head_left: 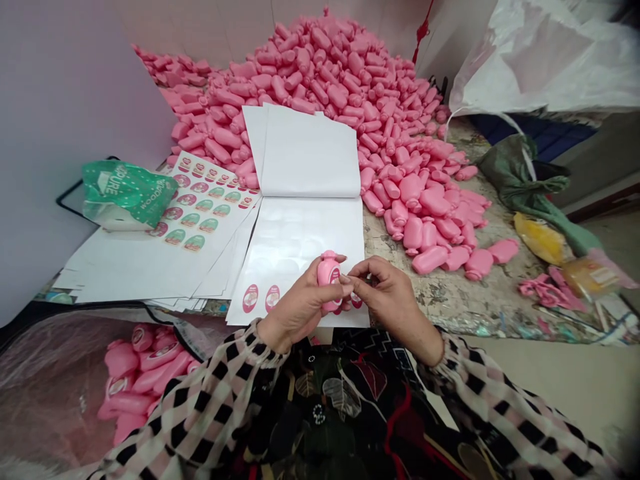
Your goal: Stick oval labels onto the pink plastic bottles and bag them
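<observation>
Wrapped in the fingers of my left hand (304, 301) is a small pink bottle (327, 270), held upright with its neck at the top. An oval pink label with print shows on the bottle's front. My right hand (387, 293) is closed in a pinch at the bottle's right side, its fingertips at the label's edge; whatever they hold there is hidden. Below both hands lies a white sticker sheet (300, 233), mostly bare backing, with a few oval pink stickers (273, 298) along its near edge.
A large heap of pink bottles (320, 73) covers the back of the table. Sticker sheets (200, 207) and a green packet (127, 193) lie at left. Below them, an open bag holds labelled bottles (145, 367). A white sack (545, 60) and yellow packet (540, 238) are at right.
</observation>
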Available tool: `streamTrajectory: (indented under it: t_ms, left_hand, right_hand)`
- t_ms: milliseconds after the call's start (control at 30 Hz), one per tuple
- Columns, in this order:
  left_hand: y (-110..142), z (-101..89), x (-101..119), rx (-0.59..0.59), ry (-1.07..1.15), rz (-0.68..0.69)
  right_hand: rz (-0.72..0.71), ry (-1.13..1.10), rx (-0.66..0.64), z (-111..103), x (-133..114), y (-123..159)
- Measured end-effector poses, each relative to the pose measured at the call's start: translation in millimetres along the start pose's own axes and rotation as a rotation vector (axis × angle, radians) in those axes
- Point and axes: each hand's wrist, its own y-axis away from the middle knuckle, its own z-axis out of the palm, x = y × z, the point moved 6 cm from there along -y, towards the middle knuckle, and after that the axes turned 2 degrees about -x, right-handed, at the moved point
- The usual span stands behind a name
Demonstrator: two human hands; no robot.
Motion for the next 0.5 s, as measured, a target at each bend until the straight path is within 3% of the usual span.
streamTrajectory:
  t_ms: [167, 333, 433, 500]
  left_hand:
    - [8, -0.3, -2, -0.025, 0.009, -0.107]
    - [11, 13.8, -14, -0.133, 0.024, -0.268]
    - [19, 19.8, -16, -0.199, -0.030, -0.280]
    - [32, 15.4, -12, -0.196, -0.061, -0.283]
  right_hand:
    - [-0.020, 0.119, 0.042, -16, 7, -3]
    - [0.119, -0.226, 0.025, -1, 14, -2]
    - [0.156, -0.417, -0.025, 13, 16, 0]
    - [0.171, -0.426, -0.040, 13, 25, 1]
